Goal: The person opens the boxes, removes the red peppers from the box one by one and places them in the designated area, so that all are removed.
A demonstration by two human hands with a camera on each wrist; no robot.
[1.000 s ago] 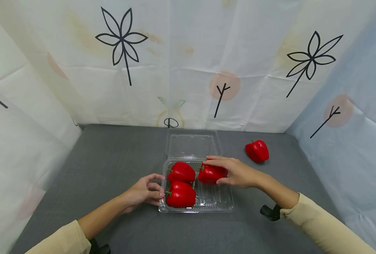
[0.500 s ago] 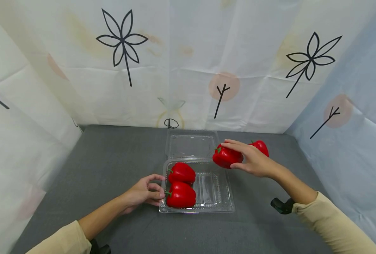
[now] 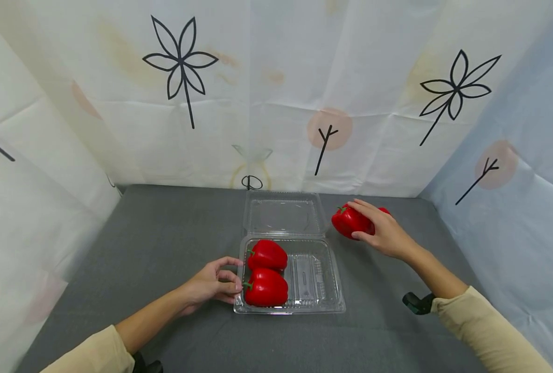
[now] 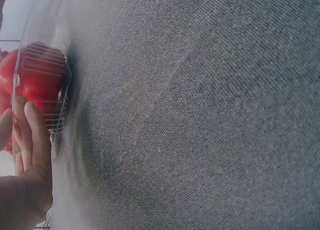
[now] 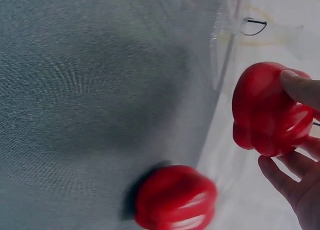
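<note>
In the head view, my right hand [image 3: 384, 230] grips a red bell pepper [image 3: 349, 221] to the right of the clear plastic clamshell box [image 3: 306, 311]. The right wrist view shows this bell pepper [image 5: 265, 107] raised, thumb on one side and fingers on the other. Another bell pepper [image 5: 175, 197] sits on the table, mostly hidden behind the right hand in the head view. My left hand [image 3: 211, 282] holds the left rim of the box, its fingers [image 4: 40, 140] along the outer wall. Two bell peppers, a rear one [image 3: 269, 254] and a front one [image 3: 267, 288], fill the box's left half.
The box's lid [image 3: 283, 213] lies folded back toward the rear curtain [image 3: 281, 77]. A grey cloth [image 3: 173, 223] covers the table. Printed curtains also rise at the left and right sides.
My right hand has lifted a bell pepper out of the box's right half and carried it right and back, beside the pepper on the table. The left hand has stayed in place.
</note>
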